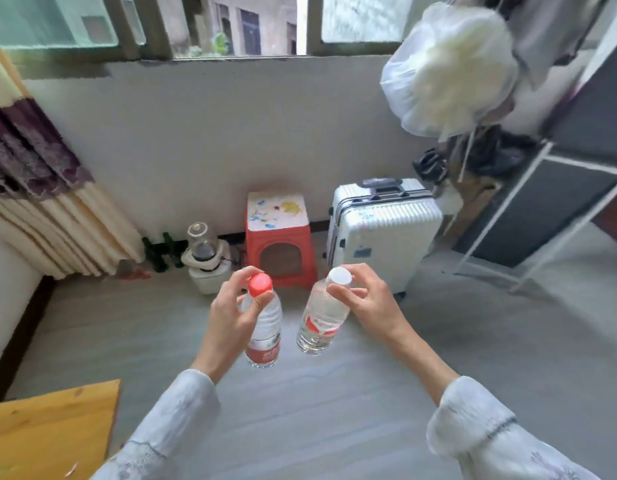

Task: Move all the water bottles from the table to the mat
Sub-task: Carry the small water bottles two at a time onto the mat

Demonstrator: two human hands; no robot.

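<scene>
From the head view, the left hand (231,306) pinches the red-capped bottle (264,323) by its neck; at three o'clock of it, the right hand (366,299) grips the white-capped bottle (322,317). Both hang over grey floor (335,410), the table corner (50,427) at eight o'clock. No mat is visible; I'd say mid-carry.
</scene>
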